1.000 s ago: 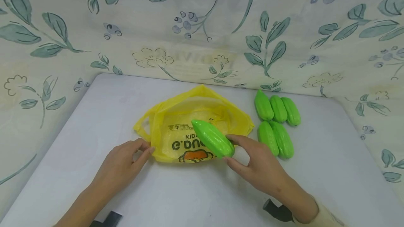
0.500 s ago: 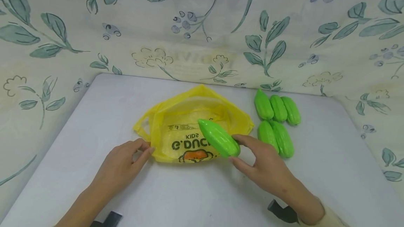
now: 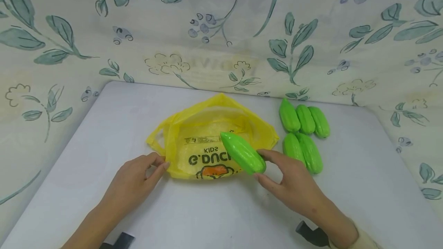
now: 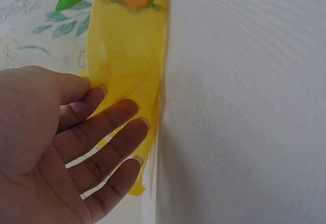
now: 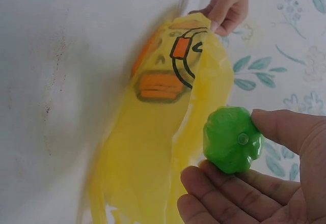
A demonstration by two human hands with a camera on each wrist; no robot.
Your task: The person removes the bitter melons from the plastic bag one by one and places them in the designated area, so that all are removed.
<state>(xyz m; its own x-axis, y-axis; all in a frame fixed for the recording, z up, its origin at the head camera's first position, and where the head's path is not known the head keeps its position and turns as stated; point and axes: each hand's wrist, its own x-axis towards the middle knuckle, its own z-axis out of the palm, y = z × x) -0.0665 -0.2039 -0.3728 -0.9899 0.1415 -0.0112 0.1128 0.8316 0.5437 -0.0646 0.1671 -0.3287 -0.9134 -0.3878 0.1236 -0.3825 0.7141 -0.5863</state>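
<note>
A yellow plastic bag (image 3: 214, 120) with dark lettering and a duck print lies on the table, its mouth spread wide. My left hand (image 3: 140, 174) pinches the bag's near left edge between thumb and index finger; the left wrist view shows the other fingers spread against the plastic. Between thumb and fingers, my right hand (image 3: 294, 180) holds a glossy green ribbed toy vegetable (image 3: 243, 153) by its blunt end. Its pointed tip faces up and left, above the bag's right front part. In the right wrist view the blunt end (image 5: 234, 140) shows lobes and a small round nub.
Several similar green toy vegetables (image 3: 304, 120) lie in two rows on the white table (image 3: 207, 214), right of the bag. A floral cloth (image 3: 221, 30) rises behind and along the sides. Dark wrist straps (image 3: 313, 235) show near the bottom edge.
My right hand has drawn the toy vegetable a little to the right and slightly down, uncovering more of the bag's lettering. The left hand and bag stay in place.
</note>
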